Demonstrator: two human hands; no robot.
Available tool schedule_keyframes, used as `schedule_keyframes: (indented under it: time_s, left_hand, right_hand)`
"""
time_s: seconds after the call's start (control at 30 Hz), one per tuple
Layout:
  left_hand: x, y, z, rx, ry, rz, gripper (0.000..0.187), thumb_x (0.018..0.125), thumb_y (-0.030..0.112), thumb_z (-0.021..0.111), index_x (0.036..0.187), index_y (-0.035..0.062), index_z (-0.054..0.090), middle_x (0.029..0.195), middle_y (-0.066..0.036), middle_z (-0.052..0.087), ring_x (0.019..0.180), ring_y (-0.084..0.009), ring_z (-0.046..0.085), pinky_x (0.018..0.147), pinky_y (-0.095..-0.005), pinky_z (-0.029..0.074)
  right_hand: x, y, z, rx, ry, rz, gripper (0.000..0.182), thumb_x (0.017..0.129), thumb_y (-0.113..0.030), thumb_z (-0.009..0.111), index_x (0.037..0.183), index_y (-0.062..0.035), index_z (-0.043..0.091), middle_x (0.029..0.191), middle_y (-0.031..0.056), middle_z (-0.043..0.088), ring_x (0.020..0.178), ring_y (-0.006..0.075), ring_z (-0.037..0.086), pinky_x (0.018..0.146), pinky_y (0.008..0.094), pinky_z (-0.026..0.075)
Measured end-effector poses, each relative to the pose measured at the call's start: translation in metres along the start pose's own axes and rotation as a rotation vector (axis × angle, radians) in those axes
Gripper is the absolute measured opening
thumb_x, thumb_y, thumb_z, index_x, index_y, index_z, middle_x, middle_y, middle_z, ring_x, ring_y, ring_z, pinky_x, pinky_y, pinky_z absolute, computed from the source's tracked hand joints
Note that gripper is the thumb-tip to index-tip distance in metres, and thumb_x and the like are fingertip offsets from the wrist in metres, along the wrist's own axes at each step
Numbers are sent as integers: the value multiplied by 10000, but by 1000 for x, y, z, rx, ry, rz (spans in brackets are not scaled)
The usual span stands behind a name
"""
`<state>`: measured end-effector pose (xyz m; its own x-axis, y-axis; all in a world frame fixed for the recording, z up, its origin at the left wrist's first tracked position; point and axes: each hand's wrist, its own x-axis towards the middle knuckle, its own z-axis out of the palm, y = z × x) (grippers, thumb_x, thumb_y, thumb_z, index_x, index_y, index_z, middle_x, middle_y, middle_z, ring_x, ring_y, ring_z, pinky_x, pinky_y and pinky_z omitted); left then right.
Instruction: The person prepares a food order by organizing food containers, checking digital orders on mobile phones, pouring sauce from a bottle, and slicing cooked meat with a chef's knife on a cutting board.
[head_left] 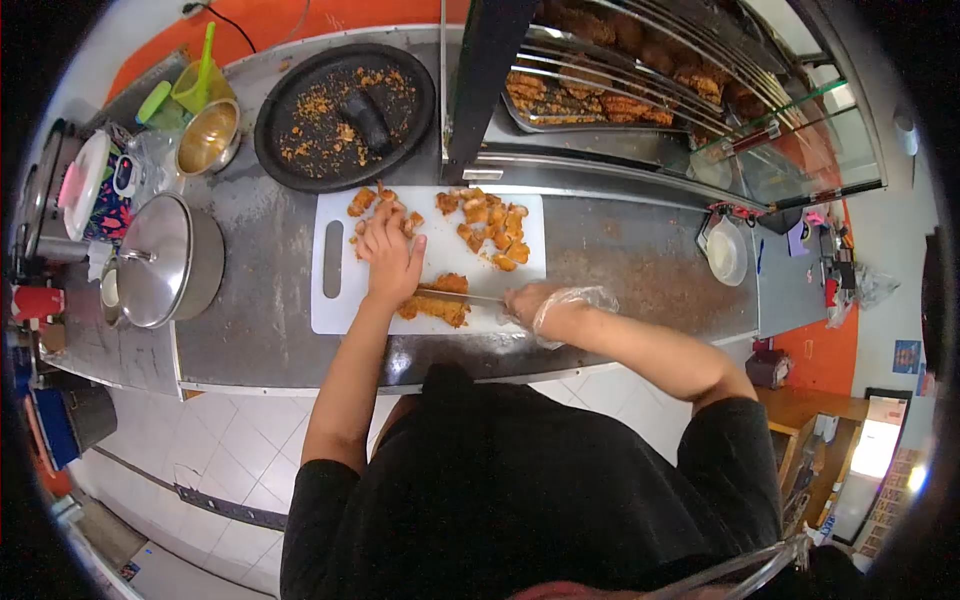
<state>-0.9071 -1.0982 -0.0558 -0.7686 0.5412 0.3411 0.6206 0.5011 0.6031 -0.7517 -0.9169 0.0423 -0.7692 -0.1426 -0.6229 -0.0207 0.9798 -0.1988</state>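
Observation:
A knife point(460, 295) lies with its blade across a piece of fried chicken point(436, 308) near the front of the white cutting board point(333, 305). My right hand point(532, 304) is closed around its handle, with a clear plastic glove bunched at the wrist. My left hand point(391, 246) is over the board's upper left, thumb apart and fingers reaching onto small chicken pieces point(361, 202); the fingertips partly cover them. Cut chicken chunks point(497, 230) form a pile on the board's upper right.
Behind the board sits a black stone mortar point(280, 150) with crumbs and a pestle point(367, 122). A lidded pot point(160, 260) and a metal bowl point(208, 138) stand left. A glass display case point(620, 165) with fried food is at back right. A white bowl point(726, 252) stands far right.

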Motion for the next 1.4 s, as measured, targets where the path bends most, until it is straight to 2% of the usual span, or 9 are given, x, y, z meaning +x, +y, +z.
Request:
schedule_keyframes:
  time_s: [0.17,0.37,0.47,0.6,0.67,0.73,0.83,1.23,1.4]
  left_hand:
    - [-6,-5,-2,50,-91,-48,523,866,341,446,1263,17,340,1411,-172,183,1278,-340,154,994,-517,77]
    - [-6,-9,-11,159,-54,45,526,848,312,484,1262,20,341,1414,-177,170,1285,-347,158,993,-510,82]
    - [-10,-5,-21,150,-51,45,501,829,298,513,1224,19,384,1388,-193,223,1260,-353,205,992,-484,112]
    - [-20,11,-49,-13,144,167,471,768,200,583,1179,20,439,1301,-191,350,1202,-354,291,959,-464,222]
    - [-24,28,-63,-41,115,253,473,735,179,619,1157,33,463,1268,-179,391,1174,-348,335,949,-447,262]
    - [-19,48,-73,-139,-493,399,512,678,169,673,1137,49,479,1192,-155,454,1113,-325,414,923,-421,327]
    - [-28,30,-53,-45,-617,444,515,655,193,698,1107,54,495,1132,-138,494,1066,-303,462,891,-398,377]
    - [-71,58,-2,31,-181,-78,331,670,212,702,875,21,525,863,-153,516,840,-348,502,718,-412,426]
    - [-55,53,-22,44,-197,29,424,722,211,627,1069,5,499,1088,-167,504,1016,-327,480,843,-441,385]
  right_hand:
    - [5,-23,-15,53,-191,194,255,873,-124,377,936,18,579,1001,211,603,894,348,601,764,425,483]
    - [29,-13,54,181,124,153,193,841,-172,430,913,-26,532,812,193,618,800,346,618,659,446,486]
    - [29,5,39,42,131,-66,247,880,-241,438,906,-21,548,856,183,619,782,349,611,678,436,490]
    - [-30,0,-9,162,42,94,325,908,-295,424,903,-3,567,899,201,609,869,332,594,781,417,459]
    - [-58,18,13,339,333,179,376,889,-362,459,953,-12,579,909,220,598,872,337,585,751,425,448]
    - [-79,24,25,432,379,275,391,885,-384,469,939,-15,585,848,215,600,811,351,585,713,426,446]
    - [-94,15,33,592,397,437,411,878,-409,484,903,-14,593,792,211,602,754,371,581,671,427,440]
    - [-56,-51,37,451,131,510,279,892,-263,437,979,-40,579,937,215,615,894,359,600,773,444,472]
    - [-42,-51,42,450,120,485,252,867,-185,426,961,-13,585,922,216,622,874,355,612,754,437,486]
